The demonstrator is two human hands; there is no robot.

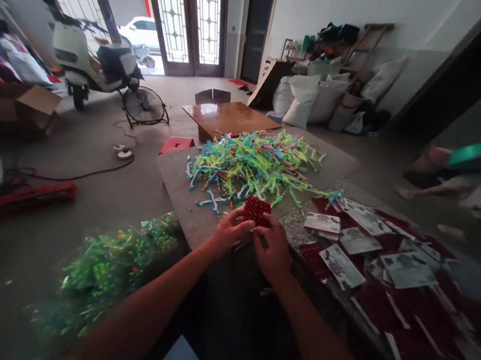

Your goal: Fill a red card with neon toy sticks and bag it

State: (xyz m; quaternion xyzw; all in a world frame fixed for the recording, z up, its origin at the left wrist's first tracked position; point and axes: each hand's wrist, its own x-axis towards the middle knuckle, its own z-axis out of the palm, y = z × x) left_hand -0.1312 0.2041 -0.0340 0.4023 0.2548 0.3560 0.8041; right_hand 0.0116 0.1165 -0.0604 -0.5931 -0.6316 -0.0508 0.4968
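Close to the near edge of the grey table (174, 178), my left hand (230, 232) and my right hand (273, 248) hold a small dark red patterned card or packet (256, 210) between them. The fingers of both hands are closed on its lower edge, and it stands up toward the far side. Just beyond it lies a large heap of thin yellow-green, blue and white plastic pieces (264, 159). To the right of my right hand, several dark red sheets and white printed cards (342, 266) are spread over the table.
A wooden table (233, 118) and a red stool (177, 145) stand beyond. Green plastic pieces (102, 268) are piled low on the left. Also around are a scooter (84, 56), a fan (144, 105), white sacks (301, 101) and a blurred person (478, 168) at right.
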